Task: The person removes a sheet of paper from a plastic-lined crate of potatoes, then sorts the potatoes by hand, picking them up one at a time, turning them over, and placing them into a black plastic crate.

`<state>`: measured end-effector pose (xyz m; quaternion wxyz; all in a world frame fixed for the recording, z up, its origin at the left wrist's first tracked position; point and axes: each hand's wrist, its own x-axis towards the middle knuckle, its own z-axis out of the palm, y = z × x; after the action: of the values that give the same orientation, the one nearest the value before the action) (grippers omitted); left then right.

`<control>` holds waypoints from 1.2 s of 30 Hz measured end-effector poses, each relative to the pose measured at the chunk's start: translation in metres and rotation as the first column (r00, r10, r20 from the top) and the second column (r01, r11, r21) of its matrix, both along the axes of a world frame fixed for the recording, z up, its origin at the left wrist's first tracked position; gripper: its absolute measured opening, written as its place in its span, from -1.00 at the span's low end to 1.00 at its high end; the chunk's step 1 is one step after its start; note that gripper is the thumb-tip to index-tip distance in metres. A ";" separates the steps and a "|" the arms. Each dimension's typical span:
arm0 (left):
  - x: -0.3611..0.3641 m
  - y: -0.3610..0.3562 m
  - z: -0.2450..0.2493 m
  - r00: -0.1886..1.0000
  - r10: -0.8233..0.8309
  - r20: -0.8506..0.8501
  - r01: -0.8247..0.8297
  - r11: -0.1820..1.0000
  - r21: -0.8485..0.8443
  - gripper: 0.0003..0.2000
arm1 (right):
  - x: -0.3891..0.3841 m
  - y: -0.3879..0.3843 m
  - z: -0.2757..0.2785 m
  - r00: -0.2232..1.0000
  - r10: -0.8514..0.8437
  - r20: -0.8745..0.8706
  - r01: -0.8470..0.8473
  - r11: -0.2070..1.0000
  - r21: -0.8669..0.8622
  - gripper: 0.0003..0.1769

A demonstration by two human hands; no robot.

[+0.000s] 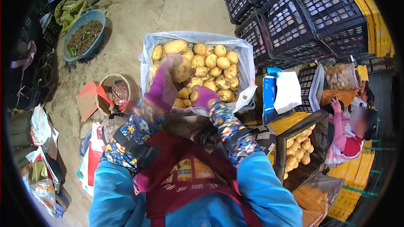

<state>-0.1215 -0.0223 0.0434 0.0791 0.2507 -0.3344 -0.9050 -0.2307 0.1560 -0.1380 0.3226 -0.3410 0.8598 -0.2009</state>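
Observation:
A plastic-lined crate [147,42] full of potatoes [211,61] stands in front of me. My left hand [162,86], in a purple glove and slightly blurred, grips a large potato [182,70] above the left part of the crate. Low over the crate's near edge is my right hand [205,97], also in a purple glove. Its fingers are curled against a smaller potato [194,96], and their tips are partly hidden. Brown dirt patches mark several of the potatoes.
At right, a tilted dark crate [280,151] holds more potatoes. Black crates [290,21] are stacked at back right. A blue basin [101,38] of soil and a round bin [103,110] stand at left. Another person [343,128] sits at far right.

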 end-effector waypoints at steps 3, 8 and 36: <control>-0.007 -0.003 -0.010 0.996 0.081 -0.030 -0.078 0.994 0.071 -0.66 | -0.009 0.012 0.051 0.249 -0.337 0.908 0.744 0.666 0.043 -0.57; -0.007 0.010 -0.013 0.993 0.099 -0.062 -0.095 0.993 0.072 -0.68 | -0.013 0.029 0.054 0.905 -0.240 0.350 0.424 0.560 -0.712 -0.71; -0.014 0.032 -0.024 0.794 -0.565 -0.225 -0.020 0.346 -0.938 -0.55 | 0.028 0.039 0.122 0.854 -0.495 -0.160 0.221 0.624 -0.750 -0.34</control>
<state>-0.1357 0.0101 0.0196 0.1283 -0.1507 -0.7746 -0.6007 -0.2022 0.1947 -0.0161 -0.0403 -0.2865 0.8091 -0.5115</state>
